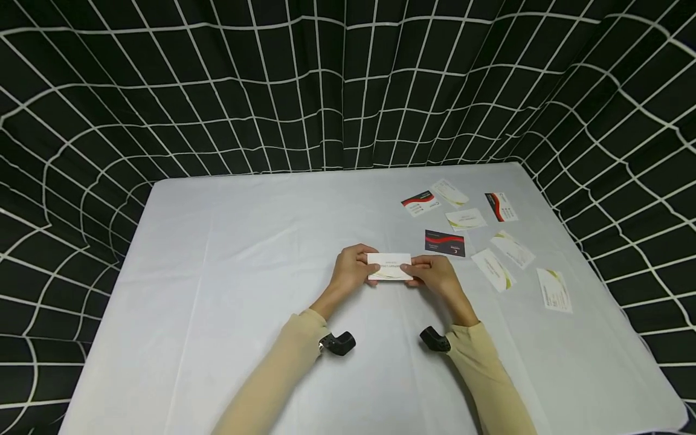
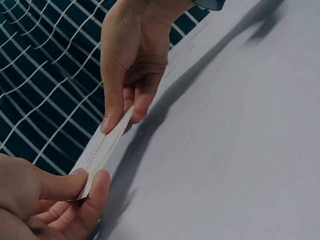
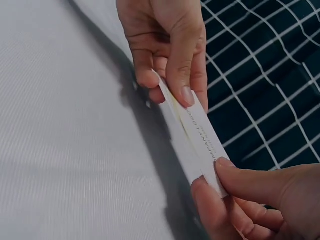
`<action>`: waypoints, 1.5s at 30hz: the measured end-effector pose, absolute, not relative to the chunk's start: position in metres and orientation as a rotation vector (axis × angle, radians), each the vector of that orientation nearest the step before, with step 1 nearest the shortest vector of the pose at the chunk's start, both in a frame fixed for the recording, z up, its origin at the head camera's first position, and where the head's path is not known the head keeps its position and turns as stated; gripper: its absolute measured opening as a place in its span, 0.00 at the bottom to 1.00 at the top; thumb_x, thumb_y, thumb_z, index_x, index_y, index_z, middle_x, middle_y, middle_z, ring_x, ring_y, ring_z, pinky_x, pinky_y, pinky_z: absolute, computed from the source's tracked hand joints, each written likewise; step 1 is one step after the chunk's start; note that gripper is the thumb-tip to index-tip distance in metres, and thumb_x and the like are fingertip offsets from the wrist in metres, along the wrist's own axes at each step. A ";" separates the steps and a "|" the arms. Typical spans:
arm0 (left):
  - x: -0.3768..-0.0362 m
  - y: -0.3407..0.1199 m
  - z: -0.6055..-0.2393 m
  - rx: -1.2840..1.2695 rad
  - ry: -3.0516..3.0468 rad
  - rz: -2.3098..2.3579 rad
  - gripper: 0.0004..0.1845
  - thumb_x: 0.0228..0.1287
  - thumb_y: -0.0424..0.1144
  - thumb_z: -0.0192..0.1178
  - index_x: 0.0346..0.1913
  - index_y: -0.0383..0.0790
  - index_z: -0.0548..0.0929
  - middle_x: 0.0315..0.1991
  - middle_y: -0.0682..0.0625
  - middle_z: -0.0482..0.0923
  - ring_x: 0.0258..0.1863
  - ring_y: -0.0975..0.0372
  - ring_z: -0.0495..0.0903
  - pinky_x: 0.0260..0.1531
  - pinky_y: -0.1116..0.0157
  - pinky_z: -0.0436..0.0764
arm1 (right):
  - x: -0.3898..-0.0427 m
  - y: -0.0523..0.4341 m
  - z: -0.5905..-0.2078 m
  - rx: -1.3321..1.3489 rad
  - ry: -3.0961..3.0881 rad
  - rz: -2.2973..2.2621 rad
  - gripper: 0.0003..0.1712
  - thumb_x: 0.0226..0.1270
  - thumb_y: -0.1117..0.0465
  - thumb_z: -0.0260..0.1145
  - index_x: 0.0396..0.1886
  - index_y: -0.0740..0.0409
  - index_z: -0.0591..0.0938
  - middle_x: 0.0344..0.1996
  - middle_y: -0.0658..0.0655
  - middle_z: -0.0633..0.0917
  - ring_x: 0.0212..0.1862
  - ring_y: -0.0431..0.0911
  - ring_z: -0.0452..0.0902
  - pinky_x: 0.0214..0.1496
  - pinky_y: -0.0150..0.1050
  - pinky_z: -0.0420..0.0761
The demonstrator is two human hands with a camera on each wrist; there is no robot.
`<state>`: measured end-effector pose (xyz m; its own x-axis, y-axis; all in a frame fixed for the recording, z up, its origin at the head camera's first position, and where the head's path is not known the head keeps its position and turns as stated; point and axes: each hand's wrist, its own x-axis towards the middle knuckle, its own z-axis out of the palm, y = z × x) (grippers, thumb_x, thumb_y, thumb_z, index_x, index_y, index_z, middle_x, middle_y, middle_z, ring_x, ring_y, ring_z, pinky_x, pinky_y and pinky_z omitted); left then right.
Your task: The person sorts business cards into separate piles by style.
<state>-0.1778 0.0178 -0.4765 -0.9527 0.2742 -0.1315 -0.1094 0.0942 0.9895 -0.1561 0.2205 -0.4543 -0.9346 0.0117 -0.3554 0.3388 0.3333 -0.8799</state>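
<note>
Business card (image 1: 389, 266) is up off the white table (image 1: 228, 272), held between my two hands near the table's middle, a bit right of centre. Left hand (image 1: 353, 270) pinches the card's left short end, thumb on top, fingers under. Right hand (image 1: 432, 275) pinches the right short end the same way. Neither hand is loose; both are clamped on the card.

Left wrist view: card (image 2: 105, 147) seen nearly edge-on, my left thumb and forefinger at the lower end, right hand (image 2: 132, 55) gripping the far end. Right wrist view: card (image 3: 197, 132) again edge-on, right thumb (image 3: 250, 182) on its printed face, left hand (image 3: 167, 45) at the other end. It may be more than one card stacked — the edge looks layered there, but I can't tell for sure.

Card face is white with dark lettering and a pale green-yellow swoosh.

Rest of the cards are scattered flat on the right side of the table, well apart from my hands: a dark card with red stripe (image 1: 444, 243) nearest, just beyond my right hand; a red-and-white card (image 1: 420, 203); another red-and-white one (image 1: 501, 206); several white-green cards (image 1: 492, 269) toward the right edge.

Black wrist cameras (image 1: 337, 343) show on both sleeves. Black grid-pattern curtain (image 1: 326, 84) surrounds the table.
</note>
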 end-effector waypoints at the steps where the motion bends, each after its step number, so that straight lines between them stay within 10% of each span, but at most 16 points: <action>1: -0.178 0.014 -0.477 0.151 2.106 1.930 0.17 0.56 0.19 0.64 0.50 0.25 0.80 0.30 0.38 0.84 0.17 0.63 0.80 0.21 0.64 0.84 | -0.157 0.217 -0.455 0.326 2.314 -1.628 0.22 0.65 0.64 0.69 0.51 0.79 0.78 0.30 0.57 0.87 0.23 0.36 0.82 0.31 0.30 0.83; 45: -0.167 -0.142 -0.467 -0.233 2.755 1.489 0.18 0.57 0.27 0.68 0.50 0.23 0.81 0.23 0.47 0.74 0.17 0.64 0.69 0.18 0.72 0.69 | -0.199 0.042 -0.454 0.011 2.642 -0.927 0.19 0.58 0.46 0.74 0.19 0.56 0.89 0.11 0.48 0.81 0.15 0.37 0.63 0.17 0.29 0.59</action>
<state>-0.1673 -0.1424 -0.4668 -0.9890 -0.1296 -0.0713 -0.1307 0.5394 0.8319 -0.1988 0.0420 -0.4538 -0.9423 -0.1036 -0.3185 0.1182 0.7869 -0.6057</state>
